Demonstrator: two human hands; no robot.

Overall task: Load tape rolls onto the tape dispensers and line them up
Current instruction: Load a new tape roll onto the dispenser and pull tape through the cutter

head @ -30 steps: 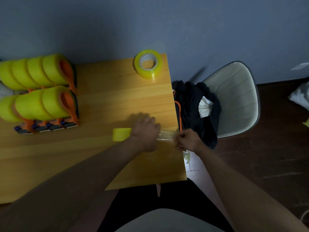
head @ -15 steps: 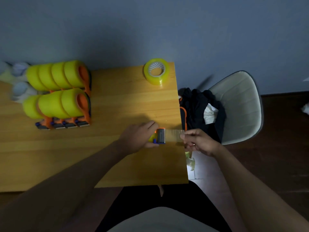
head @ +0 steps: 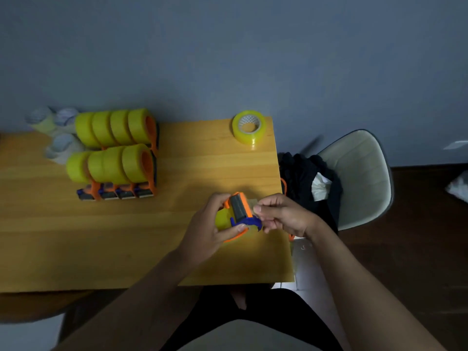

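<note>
Gripping orange dispenser [head: 236,216] w/ left hand [head: 211,225] above worktop [head: 177,224]; right hand [head: 283,214] pinches its tape end, fingers curled.

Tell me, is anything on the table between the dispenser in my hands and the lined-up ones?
Nothing visible. The dispenser, held by the left hand and right hand, faces bare table up to the rows. The spare roll lies off that path.
</note>
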